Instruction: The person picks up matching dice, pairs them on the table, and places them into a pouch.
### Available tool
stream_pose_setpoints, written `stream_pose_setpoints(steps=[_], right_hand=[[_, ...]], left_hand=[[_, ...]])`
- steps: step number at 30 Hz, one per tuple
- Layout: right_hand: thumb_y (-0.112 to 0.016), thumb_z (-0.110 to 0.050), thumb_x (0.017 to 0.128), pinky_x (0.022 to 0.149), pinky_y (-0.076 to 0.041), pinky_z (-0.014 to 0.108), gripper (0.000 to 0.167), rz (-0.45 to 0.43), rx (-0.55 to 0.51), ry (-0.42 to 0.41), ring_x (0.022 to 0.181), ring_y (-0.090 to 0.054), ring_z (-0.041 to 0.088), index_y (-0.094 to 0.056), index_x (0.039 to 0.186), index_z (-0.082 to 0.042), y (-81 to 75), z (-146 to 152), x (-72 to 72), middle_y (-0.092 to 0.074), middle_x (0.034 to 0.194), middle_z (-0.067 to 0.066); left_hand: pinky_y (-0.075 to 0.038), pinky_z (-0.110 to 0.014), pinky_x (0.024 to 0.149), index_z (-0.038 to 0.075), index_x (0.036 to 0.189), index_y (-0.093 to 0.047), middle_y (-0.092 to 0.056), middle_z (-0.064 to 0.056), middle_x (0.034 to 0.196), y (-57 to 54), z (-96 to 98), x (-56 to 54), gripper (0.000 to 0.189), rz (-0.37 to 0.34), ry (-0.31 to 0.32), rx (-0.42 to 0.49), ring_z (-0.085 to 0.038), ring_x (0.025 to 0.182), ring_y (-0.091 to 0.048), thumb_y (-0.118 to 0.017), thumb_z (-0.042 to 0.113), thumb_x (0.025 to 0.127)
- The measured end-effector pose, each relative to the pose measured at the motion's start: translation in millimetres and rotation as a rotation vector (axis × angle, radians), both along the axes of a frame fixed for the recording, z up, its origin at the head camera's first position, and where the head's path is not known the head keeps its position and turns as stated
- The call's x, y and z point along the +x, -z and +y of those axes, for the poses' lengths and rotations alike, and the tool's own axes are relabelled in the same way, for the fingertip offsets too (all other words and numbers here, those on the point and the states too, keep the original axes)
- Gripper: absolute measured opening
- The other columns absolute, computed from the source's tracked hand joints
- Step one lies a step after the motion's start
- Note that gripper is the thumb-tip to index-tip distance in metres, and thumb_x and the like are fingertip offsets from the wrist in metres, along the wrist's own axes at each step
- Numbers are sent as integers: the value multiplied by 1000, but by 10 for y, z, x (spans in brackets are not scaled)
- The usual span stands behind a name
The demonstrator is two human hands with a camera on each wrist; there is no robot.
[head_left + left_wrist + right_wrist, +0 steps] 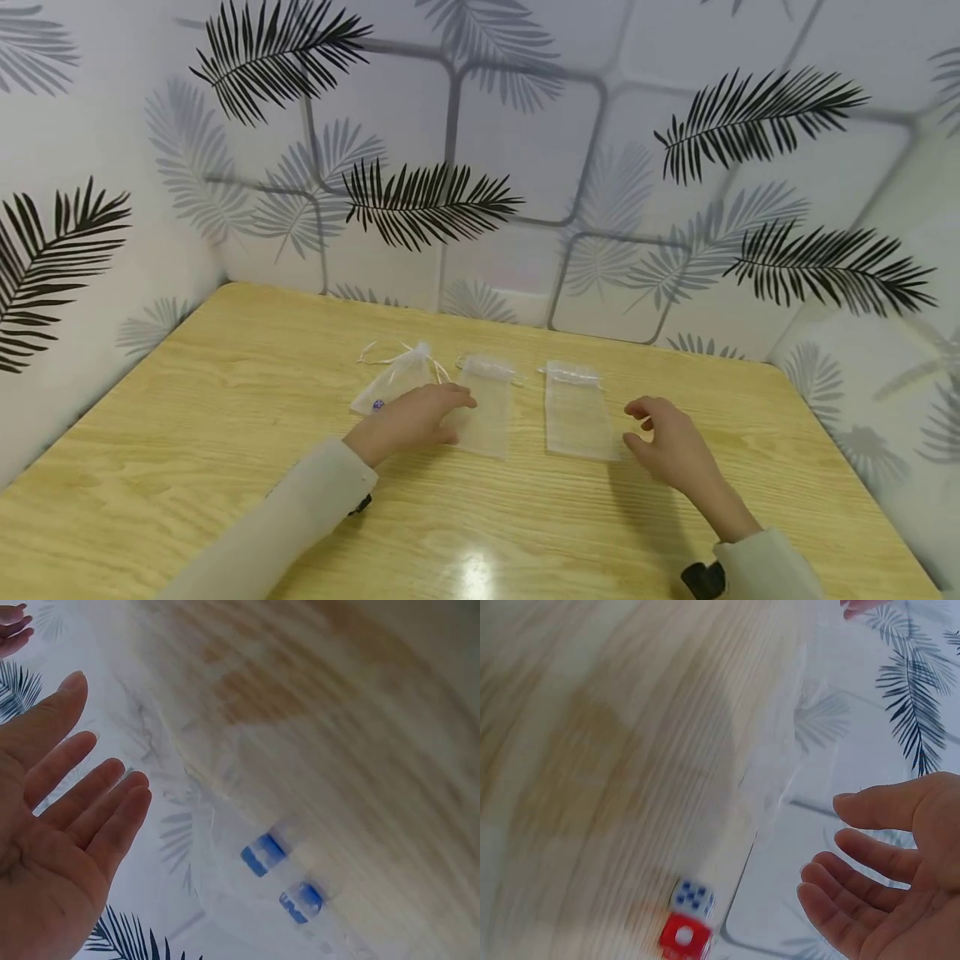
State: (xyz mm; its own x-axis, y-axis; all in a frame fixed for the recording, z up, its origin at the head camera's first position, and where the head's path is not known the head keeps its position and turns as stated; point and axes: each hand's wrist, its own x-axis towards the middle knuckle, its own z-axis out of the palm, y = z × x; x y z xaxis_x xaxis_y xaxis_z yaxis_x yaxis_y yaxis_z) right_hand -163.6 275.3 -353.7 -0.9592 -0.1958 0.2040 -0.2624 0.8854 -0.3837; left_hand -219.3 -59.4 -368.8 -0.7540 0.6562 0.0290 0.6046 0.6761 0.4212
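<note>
1. Here, three sheer drawstring bags sit in a row across the wooden table (225, 375): the left bag (401, 377), the middle bag (487, 417) and the right bag (576, 417).
2. My left hand (420, 414) is over the middle bag's left edge, fingers loosely extended, holding nothing; I cannot tell whether it touches.
3. My right hand (671, 446) hangs just right of the right bag, thumb and fingers well apart and gently bent, also holding nothing.
4. The left bag looks gathered at its far end, with a small blue item (378, 405) inside: one done, I judge.
5. The other two lie flat, seemingly not yet filled.
6. My right wrist view shows a white die (692, 898) and a red die (684, 936), apparently loose on the wood.
</note>
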Motion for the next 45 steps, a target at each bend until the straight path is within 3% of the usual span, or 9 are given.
stream_pose_setpoints(steps=[8, 11, 13, 16, 24, 29, 31, 34, 45], right_hand=[[-68, -6, 83, 73, -53, 46, 38, -63, 9, -28, 90, -60, 39, -56, 115, 11, 46, 370, 54, -57, 109, 29], [-70, -5, 80, 72, -53, 46, 40, -90, 17, -29, 89, -60, 37, -56, 115, 12, 87, 480, 68, -57, 109, 28], [-72, -3, 78, 72, -53, 46, 42, -102, 22, -34, 87, -59, 36, -56, 114, 12, 113, 533, 66, -57, 107, 28], [-74, -2, 75, 73, -53, 46, 42, -117, 24, -32, 85, -60, 34, -57, 111, 12, 149, 587, 57, -59, 104, 26], [-73, 4, 71, 68, -54, 42, 36, -158, 30, -27, 79, -62, 29, -60, 103, 12, 204, 664, 22, -62, 93, 19], [-72, 7, 68, 60, -50, 31, 33, -162, 34, -21, 72, -59, 18, -62, 99, 9, 229, 681, 18, -62, 83, 11], [-72, 6, 68, 58, -45, 26, 28, -138, 56, -21, 67, -53, 12, -63, 95, 5, 242, 687, 17, -59, 77, 6], [-72, 5, 68, 55, -39, 24, 23, -113, 83, -23, 62, -44, 7, -64, 89, 0, 257, 700, 18, -55, 71, 0], [-71, 5, 70, 56, -45, 25, 17, -118, 87, -18, 63, -55, 8, -64, 84, -3, 260, 742, 38, -63, 72, 0]], left_hand=[[-46, -41, 100, 3, 121, -63, -59, -14, 130, 88, 54, 4, 40, 64, -1, -66, -31, 120, -56, -71, 5, 82], [-51, -35, 85, 0, 102, -68, -68, -9, 103, 91, 65, -1, 21, 94, 39, -90, -23, 96, -63, -67, 1, 81], [-47, -28, 70, 1, 83, -65, -62, -3, 80, 94, 70, -5, 4, 106, 67, -101, -15, 74, -55, -66, 0, 80], [-33, -26, 60, 4, 70, -57, -43, 2, 65, 98, 82, -13, 14, 104, 88, -106, -12, 63, -35, -65, -1, 80], [-43, -28, 67, 4, 80, -67, -61, -3, 76, 136, 98, -16, 4, 82, 79, -88, -11, 70, -47, -68, 4, 84], [-53, -35, 86, 2, 94, -72, -69, -10, 99, 137, 66, -28, 13, 77, 85, -54, -22, 95, -65, -66, -2, 84], [-51, -38, 92, 1, 102, -72, -68, -13, 108, 131, 56, -34, 21, 69, 78, -50, -27, 105, -63, -66, -4, 82], [-50, -38, 94, 0, 107, -70, -66, -13, 112, 122, 54, -47, 26, 48, 68, -59, -28, 108, -62, -70, -2, 81], [-48, -39, 96, 0, 111, -68, -62, -13, 116, 106, 74, -53, 29, -14, 11, -76, -30, 111, -58, -71, 1, 82]])
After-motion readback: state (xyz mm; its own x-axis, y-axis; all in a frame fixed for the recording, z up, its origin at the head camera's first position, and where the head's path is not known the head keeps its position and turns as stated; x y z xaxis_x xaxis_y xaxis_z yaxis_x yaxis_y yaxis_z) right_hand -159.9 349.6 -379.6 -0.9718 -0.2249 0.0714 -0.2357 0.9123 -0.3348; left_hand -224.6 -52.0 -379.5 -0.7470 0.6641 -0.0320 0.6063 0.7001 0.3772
